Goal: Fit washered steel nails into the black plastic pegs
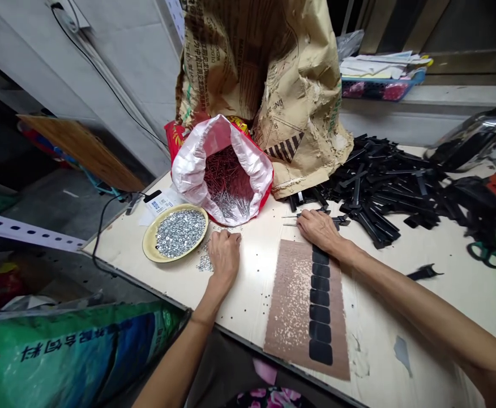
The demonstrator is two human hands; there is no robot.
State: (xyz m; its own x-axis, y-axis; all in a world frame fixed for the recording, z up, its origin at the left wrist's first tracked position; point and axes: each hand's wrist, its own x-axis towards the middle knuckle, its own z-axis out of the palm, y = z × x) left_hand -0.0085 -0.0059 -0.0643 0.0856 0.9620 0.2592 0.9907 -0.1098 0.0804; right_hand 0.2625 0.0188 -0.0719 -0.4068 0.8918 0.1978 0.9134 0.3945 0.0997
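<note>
My left hand is closed, knuckles up, over a small scatter of metal washers beside a yellow dish heaped with more of them. What its fingertips pinch, if anything, is hidden. My right hand is closed around black plastic pieces with thin metal pins sticking out to the left, just above a brown board. A column of black rounded squares runs along that board. Behind my left hand, an open red-and-white sack lies with long metal pins inside.
A large heap of black plastic parts spreads at the back right. Brown paper sacks stand behind the pin sack. Scissors lie at the right, with a loose black part nearby. A black cable hangs over the table's left edge.
</note>
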